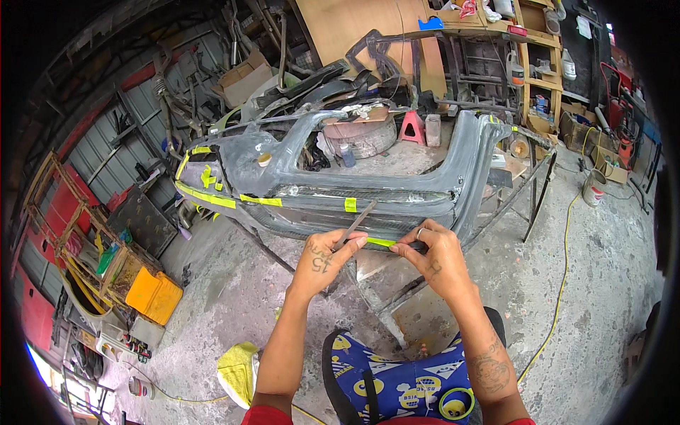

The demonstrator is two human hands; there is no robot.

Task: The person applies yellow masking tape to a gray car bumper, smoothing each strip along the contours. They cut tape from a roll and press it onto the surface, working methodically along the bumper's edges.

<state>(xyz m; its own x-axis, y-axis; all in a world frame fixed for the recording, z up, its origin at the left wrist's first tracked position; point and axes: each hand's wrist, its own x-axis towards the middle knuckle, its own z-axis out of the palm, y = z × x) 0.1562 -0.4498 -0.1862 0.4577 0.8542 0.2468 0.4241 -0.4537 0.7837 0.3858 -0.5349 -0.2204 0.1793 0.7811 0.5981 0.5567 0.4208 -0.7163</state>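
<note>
Tape strip (381,242), yellow: between the hands, long axis left to right, along near lower edge of grey car-body panel (411,181). Left hand (327,258): grip closed around thin stick (360,220), thumb at strip's left end. Right hand (433,258): pinching right end; both equally near.

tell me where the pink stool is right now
In the head view, the pink stool is above and slightly right of centre, seen beyond the grey car panel, between the tyre and a pale container.
</note>
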